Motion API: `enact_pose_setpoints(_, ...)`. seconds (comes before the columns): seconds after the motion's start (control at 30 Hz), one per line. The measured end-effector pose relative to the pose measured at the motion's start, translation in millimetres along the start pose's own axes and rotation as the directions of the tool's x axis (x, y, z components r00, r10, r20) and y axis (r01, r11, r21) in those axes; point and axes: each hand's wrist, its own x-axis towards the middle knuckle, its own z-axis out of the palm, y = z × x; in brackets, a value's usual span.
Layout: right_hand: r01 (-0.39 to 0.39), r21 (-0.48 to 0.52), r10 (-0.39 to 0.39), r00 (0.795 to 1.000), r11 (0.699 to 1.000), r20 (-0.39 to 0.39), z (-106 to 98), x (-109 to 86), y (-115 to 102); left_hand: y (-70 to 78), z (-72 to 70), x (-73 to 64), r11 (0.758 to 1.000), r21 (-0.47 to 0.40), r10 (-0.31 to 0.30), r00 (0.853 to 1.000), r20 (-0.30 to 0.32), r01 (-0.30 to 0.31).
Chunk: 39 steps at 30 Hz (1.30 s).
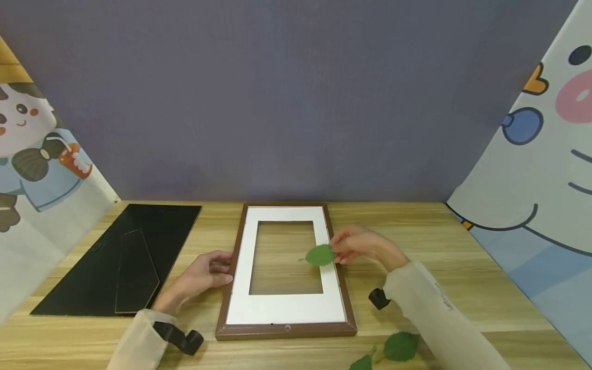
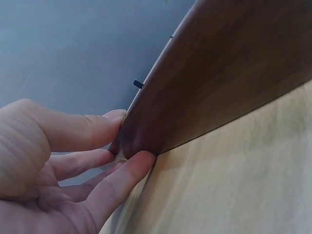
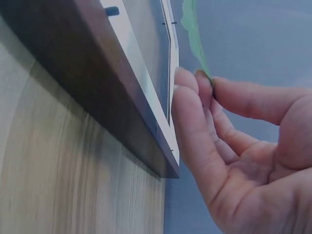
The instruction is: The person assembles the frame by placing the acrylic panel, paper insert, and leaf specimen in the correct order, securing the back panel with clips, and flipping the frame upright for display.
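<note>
Head looks forward-down; wrist close-ups seemingly share the brown frame (image 1: pixel 259 331).

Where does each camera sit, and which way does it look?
Head: on the head, looking forward and down at a brown rectangular picture frame; the left hand, right hand and pale cloth sleeves show.
Left wrist: on that wrist, looking along the frame's outer side; only the left hand shows.
Right wrist: on that wrist, facing the frame's edge and an oval green leaf; only the right hand shows.
Shared: head and right wrist show that pinched leaf.
</note>
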Motion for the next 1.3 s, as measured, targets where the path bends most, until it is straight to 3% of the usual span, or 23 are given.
enact_pose_setpoints(1.3,-0.054,-0.005,0.053,0.989,0.999,-0.14,27.1,70.3,-40.6,3.7,0.3,-0.5,1.0,0.007,-0.012,1.0,-0.015,0.012)
